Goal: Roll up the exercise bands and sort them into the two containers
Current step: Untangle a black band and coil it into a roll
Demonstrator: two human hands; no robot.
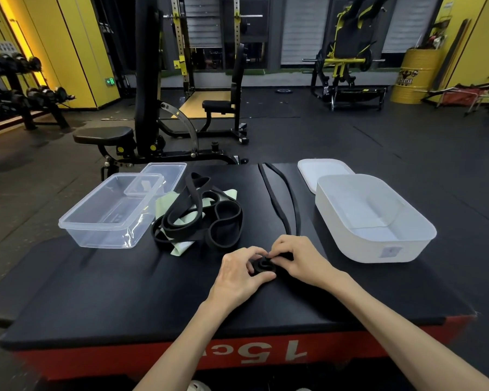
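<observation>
- Currently your left hand (237,273) and right hand (299,261) meet low over the black platform (125,292), about 6 o'clock on its top.
- Left hand: fingers curled round the rolled end (263,266) of a long black band, thumb on the coil's near side.
- Right hand: bent fingertips pinch the same coil from its 3 o'clock side.
- Rolled end: small tight coil between both hands. Can't tell if it touches the platform.
- Long black band (280,204): the unrolled part runs from your hands toward 12 o'clock as a narrow loop, flat on the platform, up to its far edge.
- Pile of bands (198,218): loose black loops tangled at 11 o'clock of your hands, with a pale green band (164,204) under and among them.
- Clear container (102,221): 10 o'clock, just beside the pile. Clear lid (164,176) overlaps its far right corner.
- White container (378,249): 2 o'clock, apart from the long black band. White lid (322,170) sits behind it at 1 o'clock; touching or tucked under, can't tell.
</observation>
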